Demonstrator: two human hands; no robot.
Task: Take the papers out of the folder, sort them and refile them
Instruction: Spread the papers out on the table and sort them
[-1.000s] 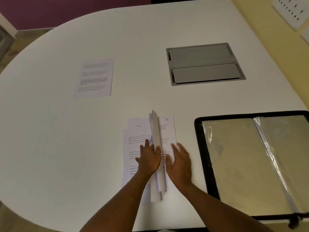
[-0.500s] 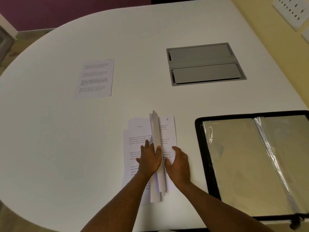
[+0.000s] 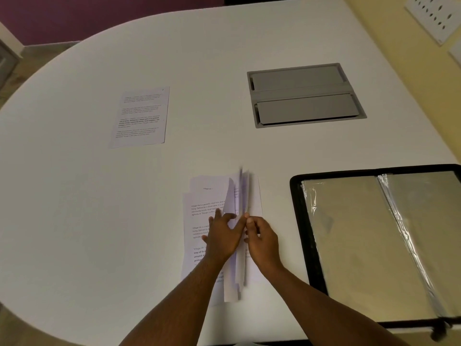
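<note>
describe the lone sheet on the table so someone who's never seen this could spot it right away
On the white table, look to the far left of the grey hatch. There a single printed sheet lies flat by itself, well beyond the hands. Unlike the stack of papers near the open folder, nothing touches it.

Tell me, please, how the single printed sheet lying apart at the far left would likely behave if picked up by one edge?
The single sheet looks thin and lies flat on the table, so it would probably droop and weigh very little. It might slide before lifting.
</note>
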